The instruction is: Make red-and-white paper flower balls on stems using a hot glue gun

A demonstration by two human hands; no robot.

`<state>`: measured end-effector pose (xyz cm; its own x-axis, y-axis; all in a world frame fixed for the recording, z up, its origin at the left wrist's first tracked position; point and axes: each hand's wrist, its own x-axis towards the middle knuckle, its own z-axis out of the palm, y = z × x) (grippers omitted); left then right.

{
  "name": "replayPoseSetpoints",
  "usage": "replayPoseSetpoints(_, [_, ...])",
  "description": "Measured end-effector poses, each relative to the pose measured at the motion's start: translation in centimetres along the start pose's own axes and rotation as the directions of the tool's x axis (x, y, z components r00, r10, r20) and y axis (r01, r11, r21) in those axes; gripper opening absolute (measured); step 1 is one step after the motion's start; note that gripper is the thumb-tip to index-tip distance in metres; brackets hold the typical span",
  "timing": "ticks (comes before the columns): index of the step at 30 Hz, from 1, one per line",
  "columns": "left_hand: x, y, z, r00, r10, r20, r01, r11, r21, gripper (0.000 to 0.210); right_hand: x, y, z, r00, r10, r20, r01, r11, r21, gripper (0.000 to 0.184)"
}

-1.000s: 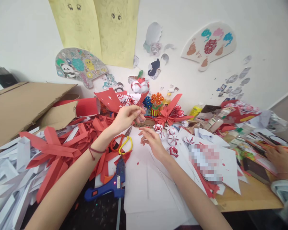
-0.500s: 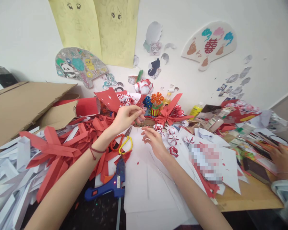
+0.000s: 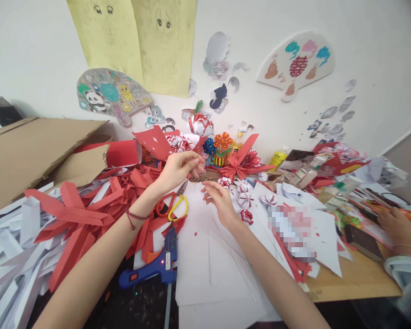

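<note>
A red-and-white paper flower (image 3: 201, 124) stands above my left hand (image 3: 187, 168), and a thin stem runs down from it into the fingers. These fingers are pinched together on the stem; the exact grip is partly hidden. My right hand (image 3: 216, 195) is just below and to the right, its fingers loosely bent, with nothing visible in them. White paper sheets (image 3: 205, 265) lie beneath both hands. Yellow- and red-handled scissors (image 3: 178, 209) lie beside my left wrist, and a blue glue gun (image 3: 162, 265) with a lit red light is nearer to me.
Folded red strips (image 3: 78, 214) and white strips (image 3: 13, 256) are heaped on the left beside a cardboard box (image 3: 37, 151). Several small paper flowers (image 3: 245, 199) lie right of my hands. Another person's hand (image 3: 399, 226) is at the far right, among papers and bottles.
The paper flower has turned, showing more red edges, and sits slightly further left. My hands have stayed almost in place. The other person's hand has shifted slightly left.
</note>
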<state>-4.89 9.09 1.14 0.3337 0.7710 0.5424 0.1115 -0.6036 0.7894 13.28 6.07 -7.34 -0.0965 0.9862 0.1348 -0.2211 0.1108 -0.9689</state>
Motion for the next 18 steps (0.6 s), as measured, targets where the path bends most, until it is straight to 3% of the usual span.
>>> replayPoseSetpoints(4, [0.0,-0.1,0.1,1.000,0.011,0.008,-0.011,1.000,0.012,0.033,0.0,-0.1,0.0,1.000,-0.027,-0.010,0.027,1.000,-0.010,0.028])
replayPoseSetpoints(9, [0.0,0.0,0.1,1.000,0.015,0.011,-0.015,1.000,0.023,0.033,0.1,-1.4,-0.1,0.979,-0.204,-0.027,0.200,0.974,-0.103,0.026])
replayPoseSetpoints(14, [0.0,0.0,0.3,1.000,0.018,0.014,-0.018,0.999,0.026,0.031,1.0,-5.2,0.5,0.923,-0.377,-0.078,0.364,0.921,-0.139,0.036])
replayPoseSetpoints(18, [0.0,0.3,0.2,1.000,0.013,0.018,-0.013,0.999,0.031,0.032,2.8,-8.7,1.3,0.882,-0.471,0.007,0.461,0.861,-0.215,0.057])
